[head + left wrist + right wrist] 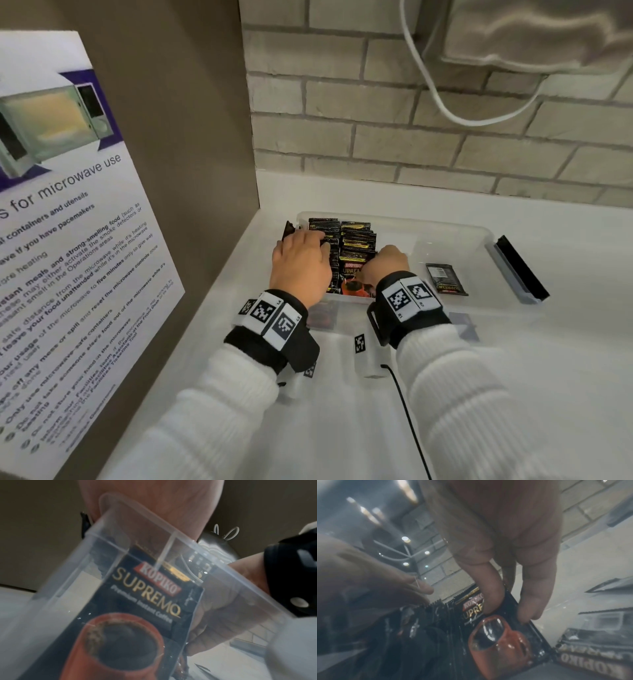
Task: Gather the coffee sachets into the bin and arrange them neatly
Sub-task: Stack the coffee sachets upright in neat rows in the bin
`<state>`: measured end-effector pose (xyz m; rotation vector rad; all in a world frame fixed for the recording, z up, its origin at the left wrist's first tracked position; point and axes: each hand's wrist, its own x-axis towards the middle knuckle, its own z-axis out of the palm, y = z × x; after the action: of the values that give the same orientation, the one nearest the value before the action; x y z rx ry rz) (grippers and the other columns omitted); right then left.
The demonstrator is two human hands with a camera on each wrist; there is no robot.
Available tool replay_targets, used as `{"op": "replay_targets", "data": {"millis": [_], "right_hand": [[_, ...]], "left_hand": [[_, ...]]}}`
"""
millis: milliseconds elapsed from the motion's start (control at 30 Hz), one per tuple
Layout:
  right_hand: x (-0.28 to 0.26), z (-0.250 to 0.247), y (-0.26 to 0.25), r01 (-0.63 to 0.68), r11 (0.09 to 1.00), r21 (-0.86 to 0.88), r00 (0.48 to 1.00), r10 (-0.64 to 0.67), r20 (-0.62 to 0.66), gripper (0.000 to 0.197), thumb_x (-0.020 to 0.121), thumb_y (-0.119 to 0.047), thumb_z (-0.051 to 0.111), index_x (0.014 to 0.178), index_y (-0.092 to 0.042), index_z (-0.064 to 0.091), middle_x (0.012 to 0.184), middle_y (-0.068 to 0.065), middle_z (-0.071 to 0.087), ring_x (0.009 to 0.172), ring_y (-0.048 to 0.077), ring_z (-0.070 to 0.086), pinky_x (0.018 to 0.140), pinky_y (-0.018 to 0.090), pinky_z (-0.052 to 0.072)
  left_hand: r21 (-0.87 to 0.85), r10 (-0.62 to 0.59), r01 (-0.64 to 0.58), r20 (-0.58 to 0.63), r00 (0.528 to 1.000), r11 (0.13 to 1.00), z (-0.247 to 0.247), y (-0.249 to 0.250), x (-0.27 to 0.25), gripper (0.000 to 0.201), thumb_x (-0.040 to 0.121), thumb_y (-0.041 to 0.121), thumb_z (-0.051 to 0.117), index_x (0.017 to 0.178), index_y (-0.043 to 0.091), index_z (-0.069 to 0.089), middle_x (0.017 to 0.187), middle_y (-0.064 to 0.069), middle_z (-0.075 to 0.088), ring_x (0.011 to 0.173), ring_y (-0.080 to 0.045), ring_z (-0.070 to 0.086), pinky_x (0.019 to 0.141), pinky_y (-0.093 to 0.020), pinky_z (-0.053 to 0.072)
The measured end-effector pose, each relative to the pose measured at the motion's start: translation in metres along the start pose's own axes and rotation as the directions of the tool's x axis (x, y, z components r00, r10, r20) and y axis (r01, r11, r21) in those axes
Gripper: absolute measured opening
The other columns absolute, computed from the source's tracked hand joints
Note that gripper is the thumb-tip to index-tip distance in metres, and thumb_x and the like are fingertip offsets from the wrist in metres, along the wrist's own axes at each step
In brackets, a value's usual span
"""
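Two hands (301,263) (388,262), one bin (479,236), stacked sachets (356,240)

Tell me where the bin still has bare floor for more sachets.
Free: the bin floor between the upright sachets and the lone flat sachet, plus behind that sachet. Crowded: the left end, where both hands work.
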<state>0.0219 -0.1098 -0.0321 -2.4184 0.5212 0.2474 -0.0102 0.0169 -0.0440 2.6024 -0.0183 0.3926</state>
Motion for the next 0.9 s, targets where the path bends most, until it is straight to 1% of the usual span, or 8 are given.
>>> {"op": "replay_targets", "data": {"millis": [67,133,333,467,633,700,833,900], "right_hand": [[0.002,0.004,0.001,0.007,0.997,-0.073,1.0,-0.009,-0.019,0.045,0.087,-0.012,0.059,0.127,-0.002,0.039,0.13,0.016,0.041,0.121,0.028,0.045,0.099,0.033,0.045],[0.002,0.006,0.001,0.031,0.992,-0.124,0.999,-0.033,-0.017,0.051,0.089,-0.014,0.057,0.133,0.001,0.036,0.132,0.014,0.039,0.125,0.029,0.039,0.1,0.035,0.045],[-0.004,0.004,0.002,0.139,0.984,-0.11,0.979,-0.119,0.165,0.026,0.091,-0.008,0.049,0.114,0.002,0.054,0.115,0.019,0.06,0.111,0.032,0.058,0.096,0.036,0.048],[-0.016,-0.006,-0.001,0.174,0.973,-0.152,0.97,-0.143,0.195,0.013,0.093,-0.007,0.046,0.081,-0.003,0.049,0.092,0.013,0.054,0.106,0.028,0.058,0.075,0.031,0.047],[-0.033,-0.044,0.013,0.174,0.965,-0.196,0.972,-0.137,0.188,0.039,0.099,-0.013,0.039,0.133,0.006,0.04,0.136,0.016,0.041,0.125,0.029,0.044,0.101,0.029,0.038],[-0.027,-0.064,0.024,0.188,0.963,-0.191,0.976,-0.161,0.149,0.038,0.098,-0.014,0.041,0.132,0.003,0.041,0.135,0.014,0.041,0.123,0.03,0.046,0.098,0.031,0.041],[-0.02,-0.111,0.043,0.212,0.976,-0.041,0.967,-0.203,0.156,0.012,0.091,-0.01,0.051,0.103,-0.011,0.051,0.103,0.003,0.049,0.094,0.022,0.054,0.088,0.033,0.048],[-0.018,-0.132,0.05,0.259,0.965,-0.043,0.944,-0.243,0.224,0.031,0.09,-0.01,0.052,0.121,-0.015,0.052,0.116,0.002,0.055,0.105,0.022,0.057,0.087,0.03,0.048]], "left_hand": [[0.002,0.001,-0.001,-0.001,1.0,1.0,0.0,0.0,-0.001,0.038,0.099,0.029,0.032,0.133,0.018,0.044,0.136,-0.004,0.048,0.129,-0.022,0.037,0.109,-0.034,0.02],[0.002,-0.001,0.001,0.001,1.0,1.0,-0.001,0.001,-0.002,0.038,0.099,0.029,0.032,0.133,0.018,0.044,0.137,-0.004,0.048,0.13,-0.022,0.036,0.109,-0.033,0.019],[0.005,-0.005,0.005,0.008,1.0,1.0,-0.004,0.003,-0.006,0.038,0.1,0.029,0.031,0.133,0.018,0.043,0.137,-0.004,0.048,0.128,-0.022,0.037,0.108,-0.032,0.018],[0.008,-0.017,0.016,0.025,1.0,1.0,-0.005,0.003,-0.007,0.037,0.099,0.025,0.032,0.134,0.018,0.043,0.137,-0.004,0.047,0.128,-0.023,0.038,0.11,-0.033,0.017],[-0.027,-0.008,0.011,0.098,0.995,1.0,-0.01,0.003,-0.006,0.057,0.088,0.002,0.04,0.142,0.014,0.03,0.152,-0.007,0.024,0.136,-0.025,0.029,0.114,-0.037,0.015],[-0.086,-0.03,0.039,0.112,0.993,0.996,-0.011,0.003,-0.006,0.063,0.085,-0.004,0.039,0.144,0.012,0.025,0.154,-0.01,0.018,0.138,-0.027,0.027,0.112,-0.037,0.022],[-0.197,-0.07,0.091,0.111,0.991,0.976,-0.01,0.004,-0.006,0.06,0.084,-0.007,0.036,0.141,0.012,0.033,0.14,-0.01,0.04,0.128,-0.028,0.041,0.103,-0.038,0.035],[-0.184,-0.074,0.094,0.113,0.991,0.978,-0.009,0.003,-0.005,0.061,0.084,-0.007,0.037,0.143,0.012,0.03,0.142,-0.009,0.039,0.129,-0.026,0.04,0.104,-0.037,0.034]]}}
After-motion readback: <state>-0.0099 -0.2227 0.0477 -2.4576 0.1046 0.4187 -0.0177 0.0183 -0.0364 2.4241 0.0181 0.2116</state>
